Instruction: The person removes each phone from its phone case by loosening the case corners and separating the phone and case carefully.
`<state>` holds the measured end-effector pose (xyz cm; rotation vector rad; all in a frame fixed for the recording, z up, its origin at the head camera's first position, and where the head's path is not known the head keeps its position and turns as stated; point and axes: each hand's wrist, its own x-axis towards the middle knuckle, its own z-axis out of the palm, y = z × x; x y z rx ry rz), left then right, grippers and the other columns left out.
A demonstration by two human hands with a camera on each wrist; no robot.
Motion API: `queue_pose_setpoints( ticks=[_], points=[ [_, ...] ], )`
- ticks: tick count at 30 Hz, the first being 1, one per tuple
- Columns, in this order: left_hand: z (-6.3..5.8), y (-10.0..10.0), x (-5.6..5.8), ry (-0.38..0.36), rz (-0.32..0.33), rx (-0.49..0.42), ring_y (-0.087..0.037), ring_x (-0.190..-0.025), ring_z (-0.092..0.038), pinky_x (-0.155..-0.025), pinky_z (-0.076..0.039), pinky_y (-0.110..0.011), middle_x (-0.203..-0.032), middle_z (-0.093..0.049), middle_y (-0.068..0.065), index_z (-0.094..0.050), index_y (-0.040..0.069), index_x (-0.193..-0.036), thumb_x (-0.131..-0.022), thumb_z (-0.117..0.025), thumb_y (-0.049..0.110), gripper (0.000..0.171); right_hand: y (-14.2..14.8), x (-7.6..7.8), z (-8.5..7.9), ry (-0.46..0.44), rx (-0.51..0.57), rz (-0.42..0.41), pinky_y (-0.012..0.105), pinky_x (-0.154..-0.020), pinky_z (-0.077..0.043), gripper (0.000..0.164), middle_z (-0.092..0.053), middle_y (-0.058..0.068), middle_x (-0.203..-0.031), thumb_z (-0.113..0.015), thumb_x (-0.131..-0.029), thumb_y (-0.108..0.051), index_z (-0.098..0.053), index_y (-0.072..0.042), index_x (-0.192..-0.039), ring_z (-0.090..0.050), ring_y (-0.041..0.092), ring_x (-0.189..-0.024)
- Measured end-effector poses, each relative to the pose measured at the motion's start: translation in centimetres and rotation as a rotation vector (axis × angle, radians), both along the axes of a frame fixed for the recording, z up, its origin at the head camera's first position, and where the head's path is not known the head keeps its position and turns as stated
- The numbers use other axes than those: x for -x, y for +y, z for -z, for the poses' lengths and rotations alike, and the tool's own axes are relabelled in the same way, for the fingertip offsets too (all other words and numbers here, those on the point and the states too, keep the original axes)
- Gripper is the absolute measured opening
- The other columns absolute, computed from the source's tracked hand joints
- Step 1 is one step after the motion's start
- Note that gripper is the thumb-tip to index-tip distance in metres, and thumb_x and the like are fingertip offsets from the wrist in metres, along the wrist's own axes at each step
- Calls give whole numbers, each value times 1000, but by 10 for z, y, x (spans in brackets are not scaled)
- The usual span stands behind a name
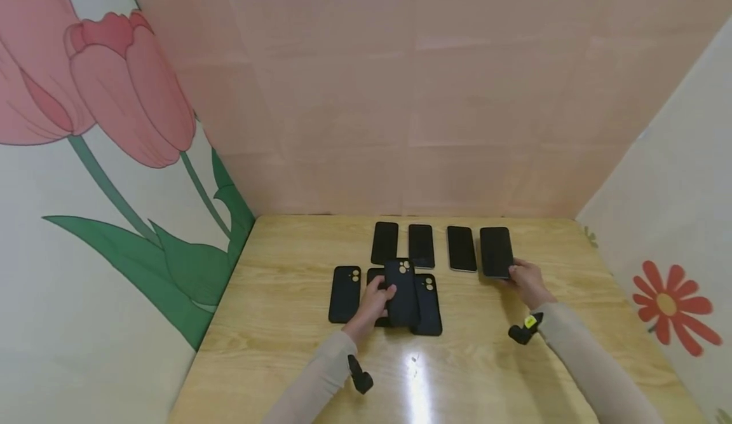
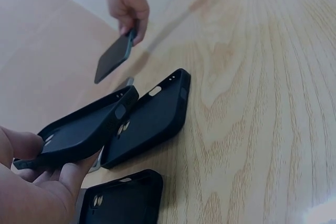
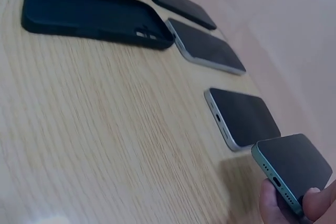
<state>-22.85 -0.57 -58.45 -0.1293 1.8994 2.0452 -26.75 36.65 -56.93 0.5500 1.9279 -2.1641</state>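
My left hand [image 1: 370, 306] grips a black phone case [image 1: 402, 294] by its side, lifted over the other cases. In the left wrist view, the hollow inside of this held case [image 2: 86, 124] shows, with the thumb on its rim. Under and beside it lie a partly covered middle case [image 1: 375, 276] and a right-hand case [image 1: 430, 306]. My right hand [image 1: 528, 283] pinches a dark-screened phone [image 1: 496, 252] at its lower end. The right wrist view shows that phone's green edge [image 3: 278, 181], raised over the table with its shadow below.
Three more phones lie screen up in the back row: a left one [image 1: 385, 243], a middle one [image 1: 421, 246] and a right one [image 1: 461, 248]. Another black case [image 1: 344, 294] lies at the left on the wooden table [image 1: 274, 348]. A pink wall [image 1: 400, 125] rises behind.
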Motion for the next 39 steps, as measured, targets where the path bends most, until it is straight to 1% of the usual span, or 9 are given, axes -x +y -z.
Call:
queue_pose_setpoints(
  ticks=[3,6,9,16,22,28,33,36,39],
  points=[
    [1,-1,-1,0,-4,2,-23,-94,-67,-78,-56,-41,-110,-67,-13,-48,4,-139,-101,-57,18,42,2,2,1,-4,-1,53,32,-98,-48,57,-8,36,-155,-26,-99,8,-3,10,-152,-49,26,-123],
    [3,-2,-1,3,-7,12,-24,-93,-67,-76,-56,-41,-110,-67,-13,-46,3,-141,-101,-58,18,44,5,4,4,-15,-16,78,32,-97,-49,57,-9,37,-155,-27,-99,8,-5,11,-152,-57,21,-110],
    [4,-4,-1,-3,-8,7,-24,-93,-67,-75,-57,-41,-110,-67,-13,-47,4,-139,-101,-58,19,43,7,6,7,-16,-42,93,32,-94,-50,56,-12,38,-153,-29,-99,8,-8,12,-151,-60,19,-101],
    [3,-7,0,-10,-2,24,-23,-95,-67,-76,-57,-41,-113,-67,-12,-46,4,-141,-101,-58,22,46,11,12,13,-31,-88,122,32,-93,-51,55,-15,38,-153,-29,-100,6,-11,11,-152,-58,26,-109],
    [5,-7,-1,-22,-4,39,-23,-95,-67,-77,-57,-42,-114,-66,-13,-44,3,-143,-101,-58,21,48,16,14,21,-32,-105,126,34,-90,-53,55,-17,39,-152,-31,-99,6,-14,14,-150,-61,25,-101],
    [5,-6,-1,-6,3,25,-24,-95,-67,-76,-57,-42,-113,-65,-14,-48,3,-139,-101,-58,20,43,23,15,27,-27,-122,108,35,-94,-51,56,-17,37,-153,-30,-100,3,-12,12,-152,-55,29,-112],
    [5,-6,-1,-17,-6,45,-23,-98,-66,-78,-57,-41,-117,-64,-14,-47,3,-141,-101,-58,20,45,22,20,28,-51,-138,157,37,-94,-51,54,-22,35,-151,-35,-99,4,-20,12,-151,-52,35,-118],
    [5,-7,0,-21,-6,61,-25,-103,-65,-81,-56,-43,-122,-62,-15,-45,3,-142,-101,-58,22,48,21,24,28,-68,-156,176,39,-97,-49,56,-22,33,-152,-35,-96,6,-22,13,-150,-43,39,-126],
    [5,-6,1,-30,-13,74,-25,-105,-64,-83,-55,-44,-124,-61,-15,-44,2,-143,-101,-59,22,49,21,28,26,-74,-203,159,42,-102,-44,59,-20,35,-152,-37,-93,4,-21,16,-148,-35,41,-131]
  ],
)
